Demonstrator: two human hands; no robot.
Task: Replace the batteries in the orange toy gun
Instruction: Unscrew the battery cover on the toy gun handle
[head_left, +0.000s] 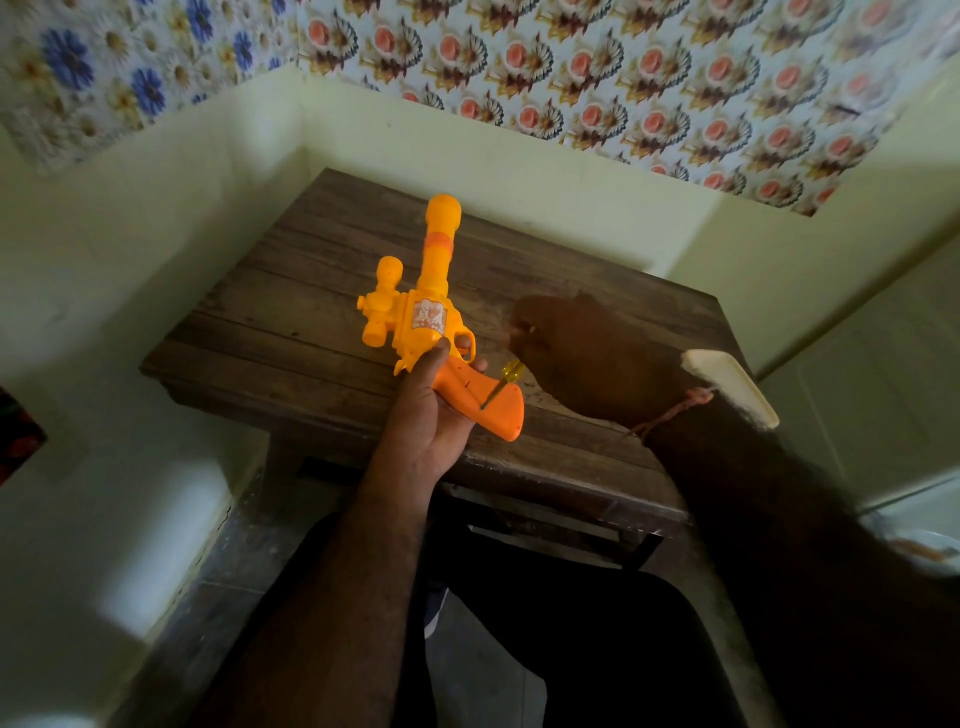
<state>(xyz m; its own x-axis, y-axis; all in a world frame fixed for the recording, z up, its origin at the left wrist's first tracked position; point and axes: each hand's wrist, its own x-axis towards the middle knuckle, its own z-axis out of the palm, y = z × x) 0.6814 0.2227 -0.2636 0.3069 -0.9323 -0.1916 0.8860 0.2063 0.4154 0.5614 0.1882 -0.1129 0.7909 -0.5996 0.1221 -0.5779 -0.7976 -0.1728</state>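
Orange toy gun (426, 312) was held up over the near left part of the wooden table (571, 291), its barrel pointing toward the far edge and a small scope-like piece jutting from its left side. Its darker orange grip angled down toward the near edge. The left hand (431, 415) grasped that grip from below, thumb lying along the frame by the trigger guard and fingertips curling round the far side. Just right of it, a screwdriver (501, 384) with a clear yellow handle slanted down, its tip touching the grip. The right hand (582, 353), dark and blurred, was closed round the screwdriver's handle above the table's middle. A reddish thread (670, 415) circled the right wrist, and a pale sleeve cuff (732, 389) showed toward the table's right edge.
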